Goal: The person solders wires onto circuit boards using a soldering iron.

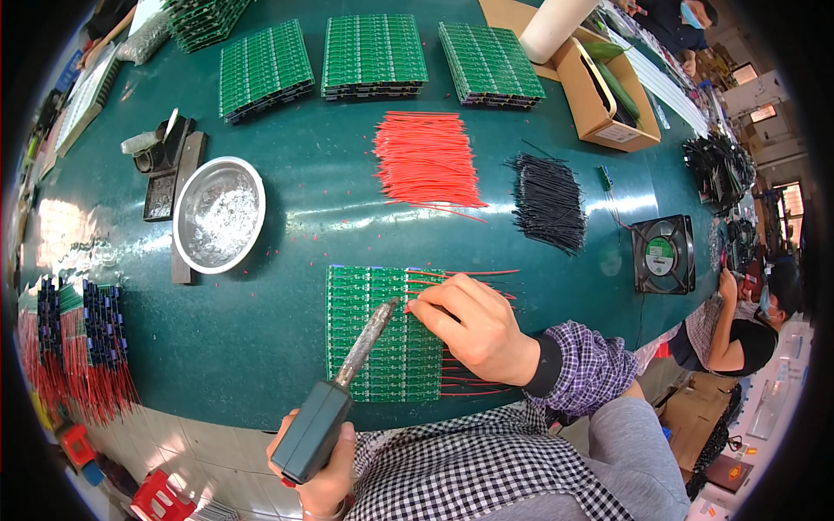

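Note:
A green circuit board panel [375, 369] lies in front of me, with several red and dark wires sticking out from its right side. My left hand [326, 476] is closed around the dark grey handle of a soldering gun [314, 432], whose metal tip points up and right onto the panel. Beside that tip, my right hand [473, 330] pinches a red wire [410, 306] at the panel's upper right part. The fingertips partly hide the wire's end. Whether tip and wire touch is too small to tell.
Beyond the panel lie bundles of red wires [426, 161] and black wires [547, 201]. Stacked panels [375, 52] line the back. A white bowl [181, 217] and a dark stand [161, 193] are left; a fan [662, 254] and cardboard box [612, 135] right. Wired boards [106, 321] hang over the left edge.

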